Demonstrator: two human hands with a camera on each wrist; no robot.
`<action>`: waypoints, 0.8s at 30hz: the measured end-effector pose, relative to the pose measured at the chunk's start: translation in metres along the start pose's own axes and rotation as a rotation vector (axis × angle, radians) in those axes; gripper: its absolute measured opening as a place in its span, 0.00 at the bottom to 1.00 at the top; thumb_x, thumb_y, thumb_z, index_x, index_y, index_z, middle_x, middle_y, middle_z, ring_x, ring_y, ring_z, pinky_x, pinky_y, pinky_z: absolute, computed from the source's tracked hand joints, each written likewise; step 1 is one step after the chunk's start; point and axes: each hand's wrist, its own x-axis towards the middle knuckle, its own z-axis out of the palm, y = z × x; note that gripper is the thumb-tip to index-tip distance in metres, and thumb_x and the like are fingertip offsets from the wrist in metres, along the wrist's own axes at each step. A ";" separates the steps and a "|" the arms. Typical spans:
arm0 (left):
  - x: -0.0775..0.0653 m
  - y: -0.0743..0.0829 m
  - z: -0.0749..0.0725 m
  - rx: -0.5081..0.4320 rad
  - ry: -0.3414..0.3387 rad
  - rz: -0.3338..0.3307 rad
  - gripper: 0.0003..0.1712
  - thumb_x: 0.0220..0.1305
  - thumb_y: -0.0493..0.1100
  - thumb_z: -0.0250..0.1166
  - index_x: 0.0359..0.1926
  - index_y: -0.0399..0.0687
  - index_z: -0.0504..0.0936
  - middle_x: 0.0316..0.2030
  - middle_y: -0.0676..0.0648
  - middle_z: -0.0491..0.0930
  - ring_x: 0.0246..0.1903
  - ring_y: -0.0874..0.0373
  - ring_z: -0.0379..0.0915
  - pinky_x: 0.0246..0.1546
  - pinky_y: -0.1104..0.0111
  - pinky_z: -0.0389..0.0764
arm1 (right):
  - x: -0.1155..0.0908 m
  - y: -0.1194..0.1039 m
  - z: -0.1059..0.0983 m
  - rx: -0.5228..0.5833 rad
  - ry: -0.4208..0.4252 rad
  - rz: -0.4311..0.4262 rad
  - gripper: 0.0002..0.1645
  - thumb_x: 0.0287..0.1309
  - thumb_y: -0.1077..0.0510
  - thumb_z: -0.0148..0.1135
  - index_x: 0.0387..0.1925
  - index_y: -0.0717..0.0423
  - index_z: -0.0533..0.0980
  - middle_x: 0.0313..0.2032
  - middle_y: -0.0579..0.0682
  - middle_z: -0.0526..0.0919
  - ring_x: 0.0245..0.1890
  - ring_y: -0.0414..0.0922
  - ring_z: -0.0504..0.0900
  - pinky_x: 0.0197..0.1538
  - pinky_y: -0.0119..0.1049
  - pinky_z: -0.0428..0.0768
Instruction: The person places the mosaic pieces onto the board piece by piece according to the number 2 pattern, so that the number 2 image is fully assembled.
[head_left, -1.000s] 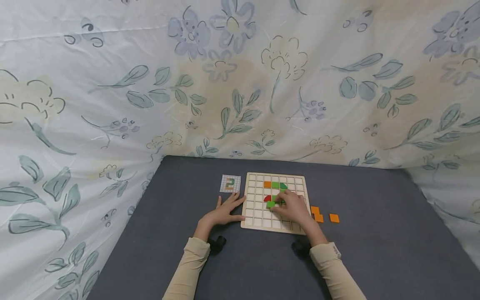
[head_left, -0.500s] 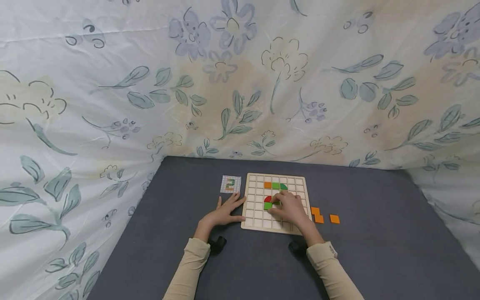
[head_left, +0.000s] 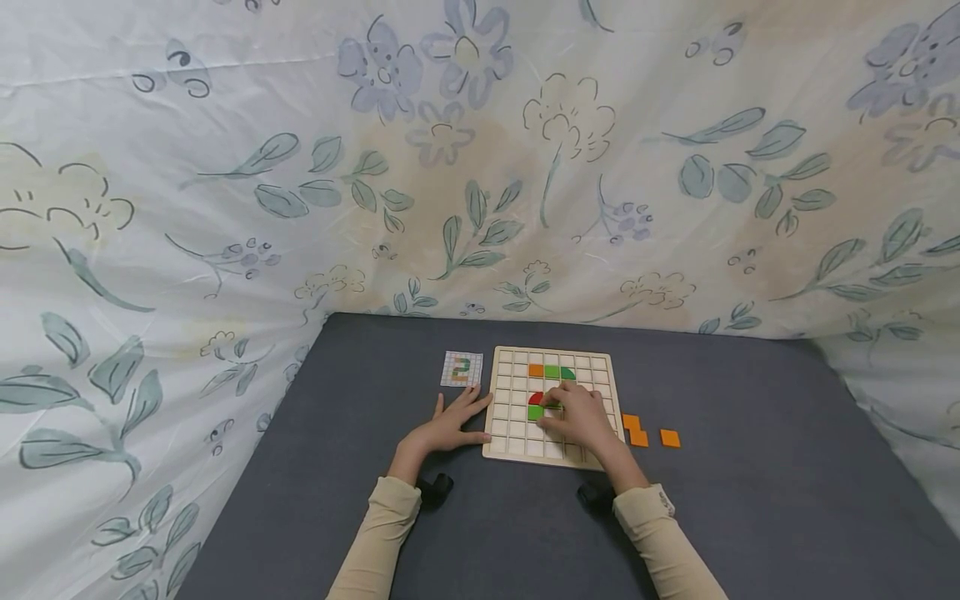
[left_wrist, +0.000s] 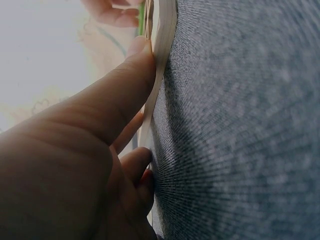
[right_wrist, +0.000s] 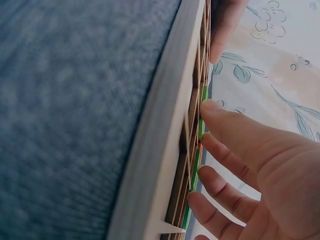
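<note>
A wooden grid board [head_left: 510,443] lies on the dark table. The left hand [head_left: 444,427] rests at the board's left edge with fingers spread, its thumb [left_wrist: 135,65] on the rim in the left wrist view. Over the middle of the grid, the right hand [head_left: 583,417] touches a green square tile [head_left: 535,412] lying flat in a cell; thumb and fingertips rest on tile surfaces in the right wrist view. Just above that tile is a red rounded tile [head_left: 536,398]. Further up sit an orange tile [head_left: 536,370], a green tile [head_left: 551,372] and a dark green rounded tile [head_left: 567,373]. The right hand hides other tiles.
A small pattern card [head_left: 461,358] showing a coloured 2 lies left of the board. Right of the board lie loose orange tiles: one at its edge [head_left: 631,422], a second tile [head_left: 639,438] touching it, and a separate tile [head_left: 670,438]. A flowered cloth [head_left: 480,167] hangs behind.
A second ago the right hand pinched the green square tile, tilted, above the grid. The tile has moved slightly down-left and lies flat in a cell. The left hand has stayed put.
</note>
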 end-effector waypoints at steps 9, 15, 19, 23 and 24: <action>0.000 0.001 0.000 0.006 -0.001 -0.007 0.43 0.62 0.57 0.59 0.72 0.56 0.50 0.73 0.44 0.40 0.72 0.50 0.29 0.64 0.41 0.22 | -0.001 0.001 -0.003 -0.005 -0.010 0.014 0.14 0.45 0.46 0.72 0.34 0.46 0.81 0.35 0.45 0.76 0.36 0.44 0.74 0.45 0.53 0.65; 0.000 0.002 0.000 0.004 0.003 -0.012 0.43 0.61 0.57 0.59 0.72 0.56 0.50 0.73 0.44 0.41 0.72 0.50 0.29 0.64 0.41 0.23 | -0.003 0.005 -0.004 -0.002 -0.016 0.050 0.14 0.45 0.46 0.71 0.35 0.45 0.82 0.36 0.45 0.77 0.38 0.45 0.76 0.48 0.56 0.65; 0.000 0.002 0.000 0.007 0.005 -0.012 0.43 0.62 0.58 0.59 0.72 0.57 0.50 0.73 0.44 0.41 0.72 0.50 0.29 0.64 0.40 0.23 | -0.005 0.009 -0.005 0.019 -0.012 0.053 0.15 0.46 0.46 0.71 0.37 0.45 0.82 0.38 0.44 0.78 0.40 0.45 0.75 0.49 0.55 0.64; -0.001 0.002 0.000 0.003 0.000 -0.011 0.43 0.62 0.58 0.59 0.72 0.57 0.50 0.72 0.44 0.41 0.72 0.50 0.29 0.64 0.41 0.23 | -0.009 0.014 -0.008 0.036 0.011 0.026 0.15 0.46 0.48 0.71 0.37 0.47 0.83 0.37 0.47 0.78 0.39 0.45 0.75 0.47 0.54 0.64; -0.001 0.001 0.000 0.001 0.000 -0.012 0.43 0.62 0.58 0.59 0.72 0.57 0.50 0.73 0.44 0.41 0.72 0.50 0.29 0.64 0.41 0.23 | -0.010 0.016 -0.010 0.035 0.016 0.023 0.15 0.46 0.48 0.71 0.37 0.48 0.83 0.36 0.47 0.78 0.38 0.46 0.75 0.46 0.53 0.64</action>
